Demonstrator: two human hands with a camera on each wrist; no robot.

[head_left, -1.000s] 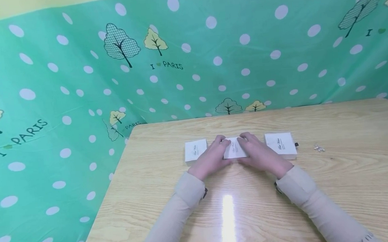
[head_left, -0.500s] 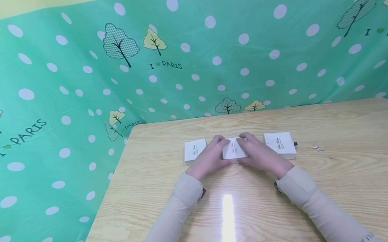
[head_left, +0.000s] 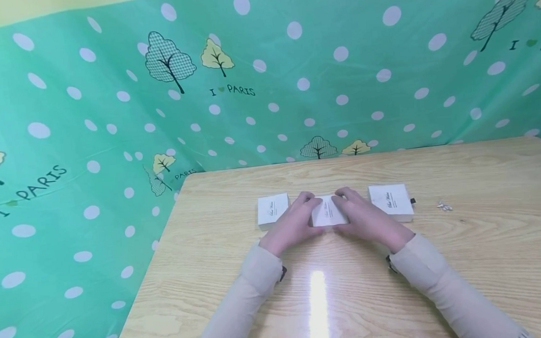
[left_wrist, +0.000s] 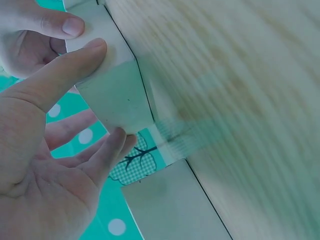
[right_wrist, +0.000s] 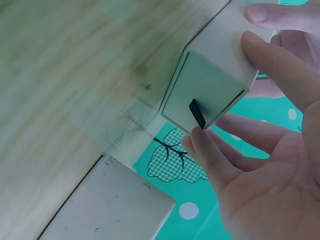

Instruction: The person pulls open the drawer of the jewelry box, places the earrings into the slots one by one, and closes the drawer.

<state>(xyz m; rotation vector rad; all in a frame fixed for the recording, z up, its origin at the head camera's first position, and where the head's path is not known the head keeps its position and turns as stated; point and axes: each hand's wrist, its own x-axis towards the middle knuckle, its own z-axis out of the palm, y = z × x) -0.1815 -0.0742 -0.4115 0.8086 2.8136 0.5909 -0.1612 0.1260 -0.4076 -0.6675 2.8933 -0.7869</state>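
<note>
Between the two hands, on the table, sits a small white drawer-style gift box (head_left: pixel 329 213) with dark printed lettering on top. My left hand (head_left: pixel 295 223) grips its left part, thumb on the near side and fingers reaching to the far side. From the right, my right hand (head_left: pixel 366 220) holds it the same way. A black pull tab (right_wrist: pixel 197 114) sticks out of the box's right end in the right wrist view, with a fingertip close by it. The left wrist view shows the plain left end of the box (left_wrist: pixel 117 92).
A similar white box (head_left: pixel 272 209) stands left of the hands. Another white box (head_left: pixel 390 202), with a black tab on its right side, stands to the right. Farther right lies a little heap of small silvery pieces (head_left: pixel 444 207). Green patterned cloth (head_left: pixel 270 77) hangs behind the wooden table (head_left: pixel 487 280).
The middle box has shifted slightly toward the person, with both hands still gripping it. The other two boxes and the silvery pieces stay in place.
</note>
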